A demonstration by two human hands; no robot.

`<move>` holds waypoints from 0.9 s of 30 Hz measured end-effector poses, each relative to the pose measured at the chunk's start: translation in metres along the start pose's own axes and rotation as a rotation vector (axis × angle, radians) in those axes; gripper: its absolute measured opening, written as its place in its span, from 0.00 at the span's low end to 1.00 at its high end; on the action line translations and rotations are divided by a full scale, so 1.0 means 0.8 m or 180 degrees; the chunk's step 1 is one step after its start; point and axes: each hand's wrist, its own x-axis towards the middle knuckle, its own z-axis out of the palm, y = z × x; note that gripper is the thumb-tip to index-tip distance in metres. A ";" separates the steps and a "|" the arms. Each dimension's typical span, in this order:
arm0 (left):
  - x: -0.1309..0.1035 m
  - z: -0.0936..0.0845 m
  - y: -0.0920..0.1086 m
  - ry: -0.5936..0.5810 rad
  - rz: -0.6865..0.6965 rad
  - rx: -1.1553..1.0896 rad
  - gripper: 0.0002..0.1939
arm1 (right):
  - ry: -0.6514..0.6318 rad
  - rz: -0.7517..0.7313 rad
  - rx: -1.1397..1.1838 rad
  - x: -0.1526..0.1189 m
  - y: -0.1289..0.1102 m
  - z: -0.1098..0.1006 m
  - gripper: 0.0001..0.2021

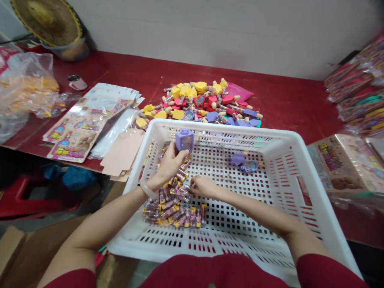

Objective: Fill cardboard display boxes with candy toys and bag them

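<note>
My left hand (170, 163) is gripping a purple case (184, 141), my right hand (204, 187) touching packets (170, 210) in a crate (285, 148), hold unclear.

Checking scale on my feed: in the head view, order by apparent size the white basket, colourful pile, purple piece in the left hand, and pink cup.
1. White basket
2. Colourful pile
3. Purple piece and pink cup: too alike to rank.

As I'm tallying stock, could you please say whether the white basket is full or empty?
The basket is partly filled: packets are heaped at its left, two purple pieces lie farther right, and bare floor shows between.
</note>
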 end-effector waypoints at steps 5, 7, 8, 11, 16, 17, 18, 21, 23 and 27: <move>-0.004 0.003 0.005 -0.0452 -0.0301 0.0134 0.14 | -0.0250 0.0263 -0.0482 0.005 -0.002 0.021 0.16; -0.007 0.004 0.009 -0.0651 -0.0520 0.0179 0.17 | -0.0235 0.0323 -0.0442 -0.003 0.013 0.000 0.16; -0.008 0.004 0.012 -0.0780 -0.0657 0.0208 0.19 | -0.0230 0.0307 -0.0234 -0.010 0.024 -0.015 0.15; -0.013 0.003 0.018 -0.1270 -0.0976 0.0331 0.19 | 0.0043 0.0000 0.1190 -0.044 0.066 -0.065 0.13; -0.027 0.004 0.019 -0.2206 -0.0867 0.0647 0.22 | 0.0664 -0.0388 0.2843 -0.112 0.098 -0.102 0.15; -0.030 0.005 0.019 -0.2336 -0.0728 0.0711 0.23 | 0.0714 -0.0386 0.2998 -0.122 0.095 -0.099 0.15; -0.033 0.006 0.019 -0.2409 -0.0590 0.0759 0.23 | 0.0752 -0.0377 0.3100 -0.129 0.091 -0.094 0.16; -0.040 0.010 0.020 -0.2481 -0.0355 0.0902 0.23 | 0.0718 -0.0433 0.2810 -0.142 0.073 -0.075 0.17; -0.042 0.011 0.020 -0.2562 -0.0228 0.1110 0.22 | 0.0683 -0.0574 0.2174 -0.145 0.065 -0.064 0.14; -0.046 0.010 0.015 -0.2599 0.0330 0.1629 0.23 | 0.1064 -0.0921 0.0761 -0.151 0.063 -0.050 0.19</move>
